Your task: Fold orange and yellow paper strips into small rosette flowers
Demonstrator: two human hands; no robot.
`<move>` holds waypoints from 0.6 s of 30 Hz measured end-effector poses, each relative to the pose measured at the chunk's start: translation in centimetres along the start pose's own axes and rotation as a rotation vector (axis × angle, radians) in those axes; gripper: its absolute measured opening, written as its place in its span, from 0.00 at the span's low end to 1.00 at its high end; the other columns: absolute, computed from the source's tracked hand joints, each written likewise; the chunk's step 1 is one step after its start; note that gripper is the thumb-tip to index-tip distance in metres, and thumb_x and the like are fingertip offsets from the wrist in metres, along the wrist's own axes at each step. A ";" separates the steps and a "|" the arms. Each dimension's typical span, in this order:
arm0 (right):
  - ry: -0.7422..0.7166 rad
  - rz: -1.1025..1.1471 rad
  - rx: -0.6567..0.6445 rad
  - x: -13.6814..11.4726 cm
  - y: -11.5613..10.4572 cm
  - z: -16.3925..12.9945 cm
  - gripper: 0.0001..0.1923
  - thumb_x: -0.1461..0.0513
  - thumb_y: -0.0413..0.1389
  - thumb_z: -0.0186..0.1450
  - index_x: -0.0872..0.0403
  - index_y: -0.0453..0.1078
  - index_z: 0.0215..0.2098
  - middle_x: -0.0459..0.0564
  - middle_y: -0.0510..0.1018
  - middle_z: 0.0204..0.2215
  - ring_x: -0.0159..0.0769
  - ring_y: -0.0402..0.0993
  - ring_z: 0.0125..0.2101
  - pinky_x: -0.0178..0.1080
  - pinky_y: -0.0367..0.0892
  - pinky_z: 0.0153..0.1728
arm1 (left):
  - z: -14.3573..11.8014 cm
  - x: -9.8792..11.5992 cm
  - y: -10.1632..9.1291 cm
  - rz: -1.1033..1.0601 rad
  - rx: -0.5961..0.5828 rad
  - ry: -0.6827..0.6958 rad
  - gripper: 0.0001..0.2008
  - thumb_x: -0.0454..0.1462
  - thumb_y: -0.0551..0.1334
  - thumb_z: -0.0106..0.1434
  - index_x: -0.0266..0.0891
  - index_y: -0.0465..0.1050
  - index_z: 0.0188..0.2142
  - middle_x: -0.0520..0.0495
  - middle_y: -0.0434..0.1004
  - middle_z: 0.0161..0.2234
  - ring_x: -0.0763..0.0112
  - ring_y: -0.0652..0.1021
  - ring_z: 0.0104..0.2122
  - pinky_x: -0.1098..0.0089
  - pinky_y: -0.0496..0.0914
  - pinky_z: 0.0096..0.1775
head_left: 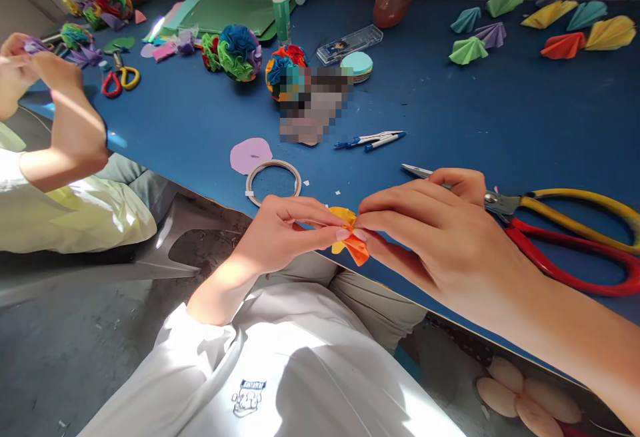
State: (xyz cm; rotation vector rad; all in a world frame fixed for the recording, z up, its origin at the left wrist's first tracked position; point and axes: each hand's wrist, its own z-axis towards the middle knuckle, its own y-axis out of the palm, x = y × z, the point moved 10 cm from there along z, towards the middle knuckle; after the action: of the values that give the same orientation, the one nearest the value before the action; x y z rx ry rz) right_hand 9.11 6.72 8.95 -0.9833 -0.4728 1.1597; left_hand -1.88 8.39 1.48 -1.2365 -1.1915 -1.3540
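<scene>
Left hand [280,227] and right hand [425,224] both pinched small folded orange-yellow paper piece [350,240] off blue bench [500,124] edge. Risk judged: thin grip slips, folds spring open, piece drops to lap.

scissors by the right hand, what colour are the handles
One yellow, one red: the scissors show best in the head view.

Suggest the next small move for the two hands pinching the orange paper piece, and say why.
Probably press the folds tighter. The left hand and right hand both pinch the orange paper piece at their fingertips, held over the table's edge, and its lower flap juts out loosely below the fingers.
</scene>
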 end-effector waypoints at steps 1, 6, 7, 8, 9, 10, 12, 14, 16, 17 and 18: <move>-0.005 -0.007 0.004 -0.1 -0.1 0.0 0.04 0.66 0.52 0.69 0.51 0.66 0.36 0.45 0.79 0.35 0.31 0.73 0.31 0.44 0.56 0.42 | 0.0 0.0 0.0 0.003 0.001 0.004 0.06 0.31 0.71 0.51 0.43 0.83 0.28 0.49 0.82 0.28 0.75 0.79 0.27 0.80 0.75 0.24; -0.017 -0.030 0.018 -0.3 -0.1 -0.1 0.04 0.66 0.52 0.69 0.52 0.66 0.36 0.45 0.79 0.34 0.32 0.73 0.31 0.44 0.57 0.41 | 0.1 0.0 0.0 0.014 -0.002 0.015 0.07 0.30 0.71 0.50 0.44 0.83 0.28 0.51 0.81 0.27 0.76 0.79 0.25 0.80 0.75 0.24; -0.017 -0.030 0.016 -0.3 0.0 -0.1 0.04 0.66 0.52 0.69 0.52 0.66 0.36 0.45 0.79 0.34 0.32 0.73 0.31 0.44 0.57 0.41 | 0.1 0.0 0.0 0.014 -0.003 0.016 0.07 0.30 0.71 0.50 0.44 0.83 0.28 0.51 0.81 0.27 0.77 0.79 0.25 0.80 0.75 0.25; -0.018 -0.029 0.014 -0.3 0.0 -0.1 0.05 0.66 0.52 0.69 0.52 0.66 0.35 0.45 0.79 0.34 0.32 0.73 0.31 0.44 0.56 0.41 | 0.0 0.0 0.0 0.015 -0.003 0.016 0.07 0.30 0.71 0.50 0.44 0.83 0.28 0.50 0.81 0.27 0.76 0.79 0.25 0.80 0.76 0.25; -0.018 -0.028 0.013 -0.3 0.0 -0.1 0.05 0.66 0.51 0.69 0.52 0.66 0.35 0.45 0.79 0.34 0.32 0.73 0.31 0.44 0.56 0.41 | 0.0 0.0 0.0 0.016 -0.002 0.015 0.07 0.30 0.72 0.50 0.43 0.83 0.28 0.50 0.81 0.27 0.76 0.79 0.25 0.79 0.76 0.25; -0.016 -0.026 0.011 -0.4 0.0 -0.1 0.05 0.66 0.51 0.69 0.52 0.66 0.35 0.45 0.79 0.34 0.32 0.73 0.31 0.44 0.56 0.41 | 0.0 0.0 0.0 0.018 0.000 0.013 0.06 0.30 0.72 0.49 0.43 0.83 0.28 0.50 0.81 0.26 0.76 0.79 0.24 0.79 0.76 0.25; -0.008 -0.017 0.007 -0.3 0.0 0.0 0.06 0.66 0.50 0.70 0.51 0.66 0.35 0.44 0.79 0.34 0.32 0.73 0.31 0.44 0.56 0.41 | 0.0 0.0 0.0 0.027 0.007 0.007 0.06 0.31 0.72 0.49 0.42 0.83 0.27 0.49 0.81 0.26 0.75 0.79 0.24 0.78 0.76 0.25; 0.003 -0.006 0.003 -0.3 0.0 0.0 0.07 0.65 0.50 0.70 0.51 0.67 0.35 0.44 0.80 0.34 0.32 0.73 0.31 0.43 0.56 0.40 | 0.0 0.0 0.0 0.043 0.013 0.004 0.05 0.31 0.72 0.48 0.41 0.82 0.26 0.49 0.80 0.26 0.75 0.78 0.24 0.78 0.75 0.24; 0.010 0.005 0.004 -0.3 0.0 0.1 0.07 0.65 0.50 0.70 0.51 0.66 0.35 0.44 0.80 0.34 0.31 0.73 0.31 0.43 0.56 0.40 | 0.1 0.0 0.0 0.062 0.012 0.007 0.05 0.31 0.73 0.47 0.41 0.82 0.25 0.50 0.80 0.25 0.75 0.78 0.23 0.77 0.74 0.24; 0.011 0.010 0.005 -0.3 0.0 0.1 0.07 0.65 0.50 0.70 0.51 0.66 0.34 0.44 0.80 0.34 0.31 0.73 0.31 0.43 0.56 0.40 | 0.1 0.1 0.0 0.071 0.007 0.009 0.05 0.31 0.73 0.47 0.41 0.82 0.25 0.50 0.79 0.25 0.76 0.78 0.23 0.77 0.74 0.24; 0.010 0.015 0.004 -0.3 0.0 0.1 0.07 0.65 0.50 0.70 0.51 0.66 0.34 0.44 0.80 0.34 0.31 0.73 0.31 0.43 0.56 0.41 | 0.1 0.1 0.0 0.078 0.000 0.011 0.05 0.31 0.73 0.47 0.41 0.82 0.25 0.50 0.79 0.25 0.76 0.77 0.23 0.77 0.74 0.24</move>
State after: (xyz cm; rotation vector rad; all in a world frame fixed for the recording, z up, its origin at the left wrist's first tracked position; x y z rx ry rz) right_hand 8.90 6.50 9.02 -0.9903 -0.4555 1.1688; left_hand -1.83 8.52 1.58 -1.2607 -1.1242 -1.3018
